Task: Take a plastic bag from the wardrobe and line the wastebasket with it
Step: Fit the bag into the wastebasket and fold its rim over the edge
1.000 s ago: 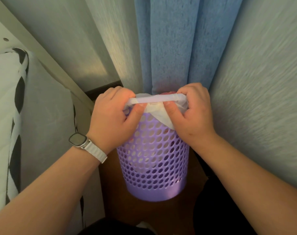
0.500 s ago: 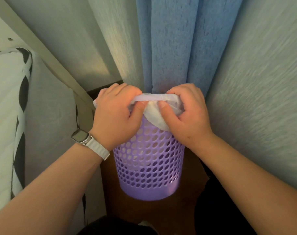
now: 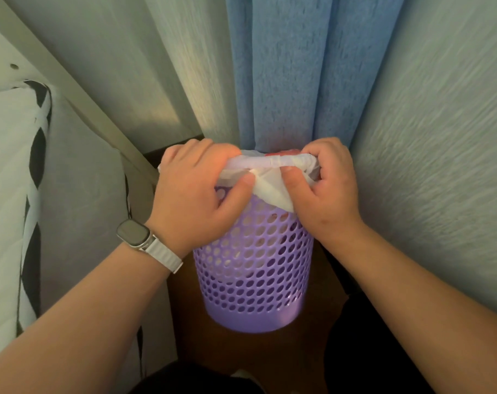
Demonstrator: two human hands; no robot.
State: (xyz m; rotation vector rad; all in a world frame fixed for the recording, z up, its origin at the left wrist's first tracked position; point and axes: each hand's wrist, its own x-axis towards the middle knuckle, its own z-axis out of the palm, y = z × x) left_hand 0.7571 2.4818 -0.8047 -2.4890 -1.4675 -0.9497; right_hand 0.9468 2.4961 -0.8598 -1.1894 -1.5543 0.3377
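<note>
Against the frame half a second back, we note the two hands have spread apart along the rim, exposing more of the rolled bag edge between them; the basket has not shifted on the floor. The lilac perforated plastic wastebasket (image 3: 255, 268) stands upright at centre, long axis vertical, mouth facing up, on the dark brown floor (image 3: 312, 354) at the foot of the blue fabric curtain (image 3: 292, 81). The thin white plastic bag (image 3: 272, 183) is folded over the near rim, a flap hanging down the outside toward 6 o'clock. Our left hand (image 3: 196, 194), at 9 o'clock of the rim, is curled closed on the bag edge, thumb pressing the film. Our right hand (image 3: 326, 189), at 3 o'clock, pinches it likewise. A grey-faced wristwatch with white band (image 3: 145, 240) sits on the left wrist.
</note>
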